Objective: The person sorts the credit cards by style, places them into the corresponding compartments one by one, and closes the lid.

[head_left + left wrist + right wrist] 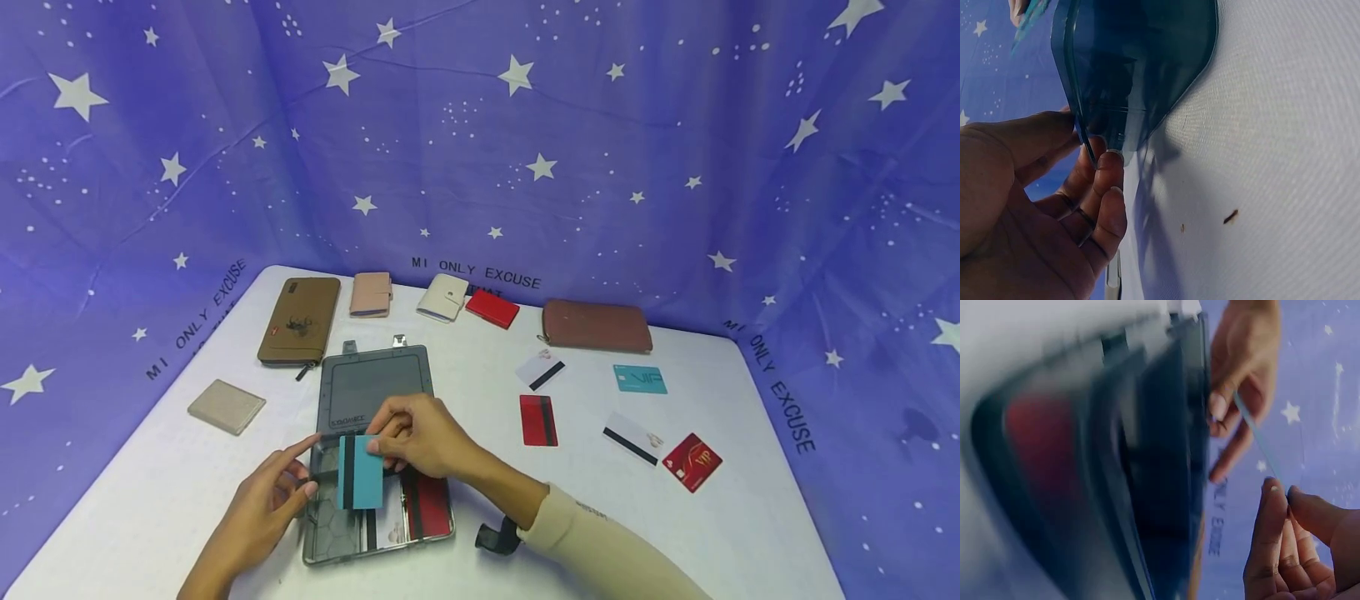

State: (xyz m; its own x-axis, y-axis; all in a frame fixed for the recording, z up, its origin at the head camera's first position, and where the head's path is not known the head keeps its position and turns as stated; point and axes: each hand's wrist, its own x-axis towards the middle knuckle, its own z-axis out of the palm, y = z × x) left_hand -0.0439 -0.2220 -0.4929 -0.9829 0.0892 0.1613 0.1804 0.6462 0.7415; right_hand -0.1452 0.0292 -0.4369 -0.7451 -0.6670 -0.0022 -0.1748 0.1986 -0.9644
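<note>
A grey see-through plastic case point(375, 387) lies with its lid folded back on the white table. Its left edge is held by my left hand point(258, 508); in the left wrist view the thumb and fingertips point(1110, 161) meet around the case wall point(1066, 56). Between thumb and fingers, my right hand point(420, 433) pinches a light blue card point(367, 483) with a dark stripe, above the left part of the case. Edge-on, the card point(1263, 444) shows as a thin line in the right wrist view. A white striped card point(390, 529) and a red striped card point(431, 504) lie inside the case.
Right of the case lie several loose cards, among them a red striped card point(536, 421) and a teal VIP card point(641, 380). Along the back stand a brown wallet point(300, 321), small card holders and a reddish-brown wallet point(600, 325). A beige holder point(227, 407) lies left.
</note>
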